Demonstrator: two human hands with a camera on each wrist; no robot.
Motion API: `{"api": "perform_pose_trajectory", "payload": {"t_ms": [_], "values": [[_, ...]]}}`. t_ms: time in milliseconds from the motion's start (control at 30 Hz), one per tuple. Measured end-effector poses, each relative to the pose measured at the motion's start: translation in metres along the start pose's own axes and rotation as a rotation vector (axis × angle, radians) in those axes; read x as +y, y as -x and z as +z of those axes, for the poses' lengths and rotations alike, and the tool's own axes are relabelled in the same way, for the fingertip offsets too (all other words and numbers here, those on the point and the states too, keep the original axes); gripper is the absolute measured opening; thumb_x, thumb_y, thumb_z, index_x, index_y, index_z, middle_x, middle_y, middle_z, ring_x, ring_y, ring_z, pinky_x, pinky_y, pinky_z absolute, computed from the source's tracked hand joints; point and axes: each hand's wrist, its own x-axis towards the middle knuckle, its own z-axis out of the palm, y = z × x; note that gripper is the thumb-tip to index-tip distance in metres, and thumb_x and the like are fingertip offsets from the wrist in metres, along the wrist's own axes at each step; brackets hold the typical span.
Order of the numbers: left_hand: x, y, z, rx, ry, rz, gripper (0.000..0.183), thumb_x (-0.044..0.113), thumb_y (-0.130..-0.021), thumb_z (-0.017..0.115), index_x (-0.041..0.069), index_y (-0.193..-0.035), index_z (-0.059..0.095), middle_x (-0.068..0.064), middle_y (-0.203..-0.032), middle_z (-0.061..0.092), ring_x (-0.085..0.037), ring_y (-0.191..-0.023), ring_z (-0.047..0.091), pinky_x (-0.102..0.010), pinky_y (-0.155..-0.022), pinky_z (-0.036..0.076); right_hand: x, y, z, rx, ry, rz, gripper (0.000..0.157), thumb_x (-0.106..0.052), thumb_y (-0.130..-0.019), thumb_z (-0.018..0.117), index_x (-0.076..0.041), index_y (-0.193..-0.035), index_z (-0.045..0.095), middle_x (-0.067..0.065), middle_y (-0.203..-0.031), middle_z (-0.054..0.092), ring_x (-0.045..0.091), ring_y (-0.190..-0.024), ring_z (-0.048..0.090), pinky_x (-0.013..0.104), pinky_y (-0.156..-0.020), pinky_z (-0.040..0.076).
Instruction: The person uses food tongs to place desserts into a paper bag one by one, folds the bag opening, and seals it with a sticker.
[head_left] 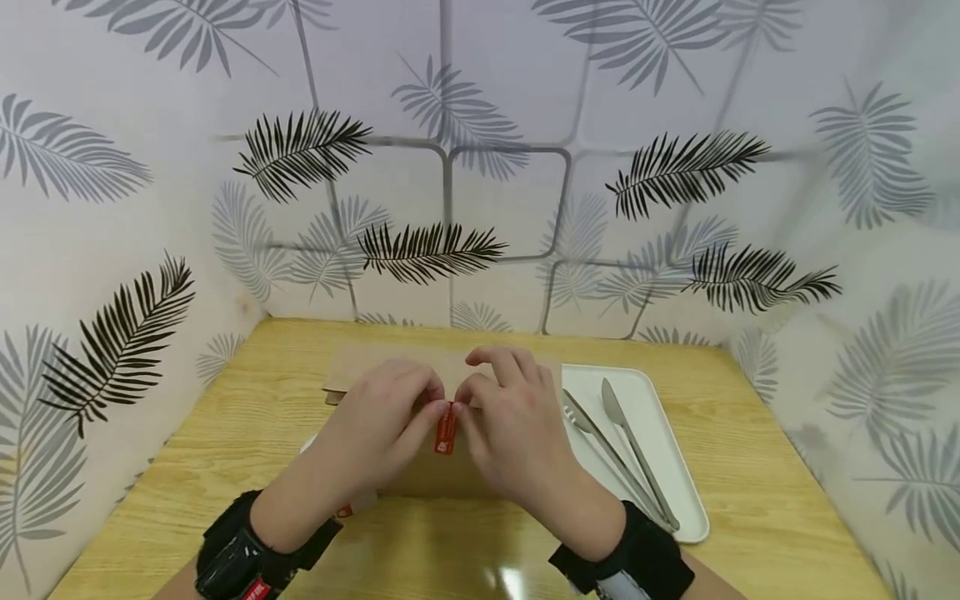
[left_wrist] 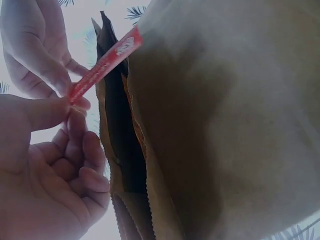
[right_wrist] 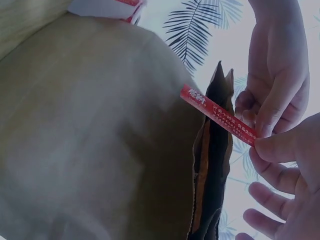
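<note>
A small red strip (head_left: 445,431) with white lettering, like a seal sticker, is pinched at one end by both hands. My left hand (head_left: 382,417) grips it between thumb and index finger; my right hand (head_left: 513,425) pinches the same end from the other side. In the right wrist view, the strip (right_wrist: 218,114) slants across the mouth of a brown paper bag (right_wrist: 90,130). The bag's zigzag-cut top edges stand apart, with a dark inside between them. Whether the strip touches the bag I cannot tell.
Right of the bag, a white tray (head_left: 637,379) holds a knife (head_left: 630,433) and a fork (head_left: 600,435). A white piece with red print (head_left: 360,504) lies partly hidden under my left forearm. The wooden table (head_left: 750,467) is enclosed by leaf-patterned cloth (head_left: 495,75).
</note>
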Motion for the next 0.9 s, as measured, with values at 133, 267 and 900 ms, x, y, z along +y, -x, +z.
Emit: {"api": "perform_pose_trajectory", "payload": {"t_ms": [133, 267, 900], "values": [[-0.002, -0.008, 0.0, -0.046, -0.006, -0.071, 0.012, 0.016, -0.098, 0.072, 0.013, -0.092, 0.062, 0.004, -0.08, 0.059, -0.013, -0.076, 0.053, -0.031, -0.071, 0.047, 0.004, -0.008, 0.005, -0.018, 0.009, 0.037, 0.009, -0.016, -0.091, 0.078, -0.018, -0.086, 0.071, 0.005, -0.126, 0.065, 0.03, -0.12, 0.056, 0.051, -0.092, 0.047], [-0.004, -0.013, 0.003, -0.081, -0.049, -0.111, 0.012, 0.016, -0.098, 0.071, 0.013, -0.093, 0.061, 0.004, -0.081, 0.058, -0.014, -0.076, 0.053, -0.032, -0.071, 0.048, 0.008, -0.013, 0.011, -0.053, 0.017, 0.074, 0.008, -0.017, -0.092, 0.078, -0.018, -0.087, 0.072, 0.006, -0.127, 0.065, 0.03, -0.122, 0.056, 0.052, -0.093, 0.048], [-0.017, -0.012, 0.021, 0.003, -0.234, -0.185, 0.021, 0.023, -0.087, 0.084, 0.013, -0.09, 0.065, -0.001, -0.083, 0.06, -0.02, -0.077, 0.057, -0.033, -0.066, 0.047, 0.015, -0.018, 0.037, -0.09, 0.183, 0.106, 0.01, -0.025, -0.09, 0.078, -0.021, -0.082, 0.073, 0.002, -0.117, 0.063, 0.028, -0.116, 0.057, 0.052, -0.093, 0.048]]}}
